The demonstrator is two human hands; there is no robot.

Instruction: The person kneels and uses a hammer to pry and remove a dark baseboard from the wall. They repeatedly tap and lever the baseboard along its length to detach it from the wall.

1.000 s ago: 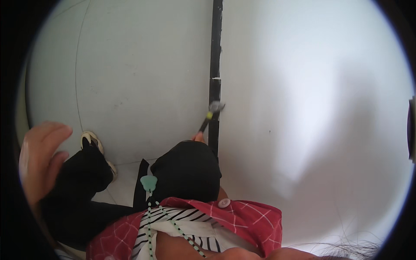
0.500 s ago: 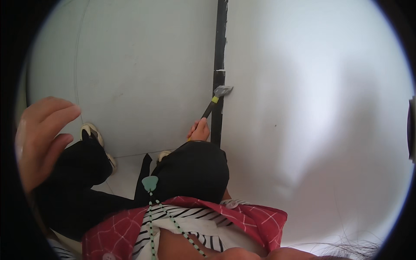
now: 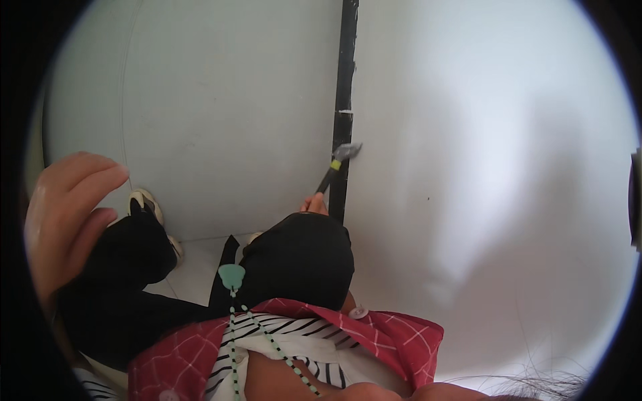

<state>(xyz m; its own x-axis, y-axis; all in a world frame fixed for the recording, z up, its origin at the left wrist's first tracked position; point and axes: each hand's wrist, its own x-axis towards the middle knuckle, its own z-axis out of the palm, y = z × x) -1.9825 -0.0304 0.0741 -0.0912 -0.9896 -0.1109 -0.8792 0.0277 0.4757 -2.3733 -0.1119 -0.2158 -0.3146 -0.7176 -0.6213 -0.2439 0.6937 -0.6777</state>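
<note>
My right hand [image 3: 314,204] is closed round the black handle of a scraper [image 3: 328,179], partly hidden behind my dark-trousered knee. The scraper has a yellow-green collar and a grey head [image 3: 346,152]. Its head lies across the black strip [image 3: 344,87] at the foot of the white wall, with the tip at the strip's wall-side edge. White flecks mark the strip along that edge. At the left, my left hand [image 3: 70,207] is raised with its fingers loosely curved and the thumb apart. Nothing shows in it.
A pale tiled floor [image 3: 221,113] with thin joint lines spreads left of the strip. The white wall [image 3: 468,167] rises on the right, with soft shadows on it. My shoe [image 3: 144,204] rests on the floor, and a green pendant [image 3: 232,276] hangs over my lap.
My right hand and the scraper have shifted slightly nearer to me along the black strip. More of that hand is now behind my knee. My left hand has barely moved.
</note>
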